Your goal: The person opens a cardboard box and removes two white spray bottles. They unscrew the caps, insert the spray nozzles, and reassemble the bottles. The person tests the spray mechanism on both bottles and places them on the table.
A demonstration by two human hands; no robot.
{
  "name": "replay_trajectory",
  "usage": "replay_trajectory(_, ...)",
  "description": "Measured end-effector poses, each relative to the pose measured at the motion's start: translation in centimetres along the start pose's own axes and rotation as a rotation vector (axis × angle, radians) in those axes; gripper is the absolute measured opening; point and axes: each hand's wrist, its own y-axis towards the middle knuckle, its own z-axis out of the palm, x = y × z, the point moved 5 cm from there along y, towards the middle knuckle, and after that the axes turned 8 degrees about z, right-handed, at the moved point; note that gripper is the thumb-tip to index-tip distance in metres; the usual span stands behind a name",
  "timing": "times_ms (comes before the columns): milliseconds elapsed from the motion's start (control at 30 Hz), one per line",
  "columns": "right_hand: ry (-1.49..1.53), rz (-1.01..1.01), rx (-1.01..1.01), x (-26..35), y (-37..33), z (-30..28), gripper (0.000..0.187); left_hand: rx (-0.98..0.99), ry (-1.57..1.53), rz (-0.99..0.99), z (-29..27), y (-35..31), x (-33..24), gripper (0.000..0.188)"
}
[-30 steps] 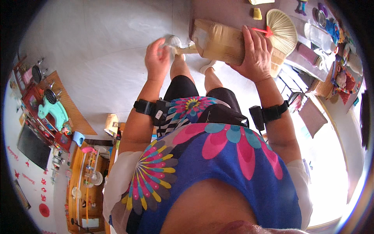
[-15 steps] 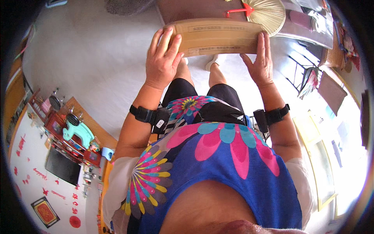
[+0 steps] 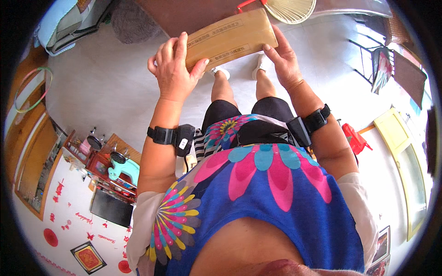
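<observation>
Brown box (image 3: 230, 40): raised before the body, below the table (image 3: 182, 16) in view | left hand (image 3: 172, 69): holding left end; right hand (image 3: 286, 60): holding right end, thumb on near side | handling: probably light, stiff, dentable; grip both ends | long axis: left to right, right end higher in view

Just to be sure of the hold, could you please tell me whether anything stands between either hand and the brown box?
Nothing visible does: the left hand and right hand are on opposite ends of the brown box. The pale fan lies beyond the box, not between it and either hand.
</observation>
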Motion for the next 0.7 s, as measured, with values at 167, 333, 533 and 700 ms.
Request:
replay_trajectory(167,0.003,-0.033,0.025,0.3,-0.4,0.0,0.067,0.002,-0.001,0.046,0.6,3.2,-1.5,0.076)
replay_trajectory(333,0.042,0.049,0.077,-0.9,0.1,-0.7,0.073,0.01,-0.017,0.115,1.2,5.4,-3.6,0.1)
replay_trajectory(533,-0.105,0.027,0.112,-2.8,0.3,-1.4,0.081,0.144,0.028,0.179,1.2,5.2,-4.0,0.123)
replay_trajectory(700,-0.079,0.127,0.14,-4.4,0.6,-3.2,0.068,0.162,0.052,0.178,1.5,5.3,-4.1,0.119)
